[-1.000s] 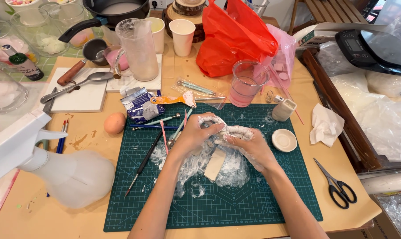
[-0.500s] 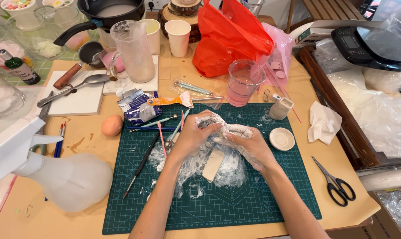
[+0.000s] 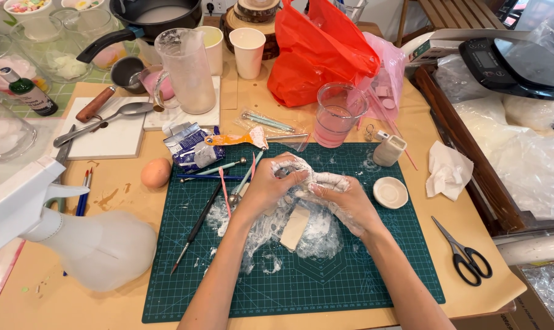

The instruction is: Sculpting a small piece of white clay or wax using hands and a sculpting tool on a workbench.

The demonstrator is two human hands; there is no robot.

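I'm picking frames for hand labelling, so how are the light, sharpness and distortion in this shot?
Head view: soft, even light with faint shadows; the left hand and right hand are sharp on the green cutting mat; mild glare on the crumpled plastic wrap; the white jug nearest the lens looks stretched by the wide angle.

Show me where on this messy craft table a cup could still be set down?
The near part of the green cutting mat, below the crumpled plastic wrap, lies bare. Tan table shows below the white spray bottle, and some between the small white dish and the scissors. The far edge, around the red bag and measuring jug, is crowded.
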